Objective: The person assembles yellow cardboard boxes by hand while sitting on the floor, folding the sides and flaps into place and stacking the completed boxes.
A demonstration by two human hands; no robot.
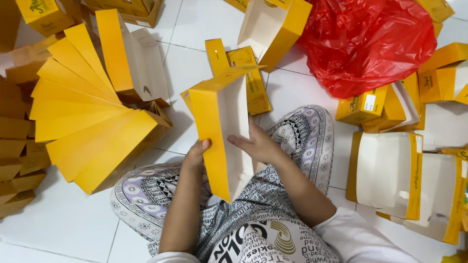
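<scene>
Head view, looking down at a lap in patterned cloth on a white tile floor [63, 219].

Held up in the middle: a yellow box [219, 131], half folded, white inside, open side turned toward 3 o'clock. Long axis running from about 12 o'clock down to 6 o'clock, low end tipped a little toward 5. Bottom corner hanging just over the lap.

Left hand [197, 153] at 9 o'clock of the box, on the yellow outer wall. Fingers curled round the edge, closed on the box, thumb tip showing on the yellow side.

Right hand [256, 143] at 3 o'clock of the box, fingers [239, 140] laid flat and straight, pressing into the white inside. Not wrapped round anything, only pushing on the wall. Thumb hidden, so hard to tell how tight.

Box squeezed between both hands, touching each. Both hands about halfway down the long side, equally near. Right hand on the open side, left hand on the closed side.

At 9 to 10 o'clock of the hands, well apart: a fan of flat yellow sheets [83, 112] spread on the floor. At 12 o'clock, near: more flat yellow pieces [251, 80] lying down. At 1 to 2 o'clock: a red plastic bag [365, 44]. At 3 to 4 o'clock: finished open boxes [390, 175], white inside, side by side.
</scene>
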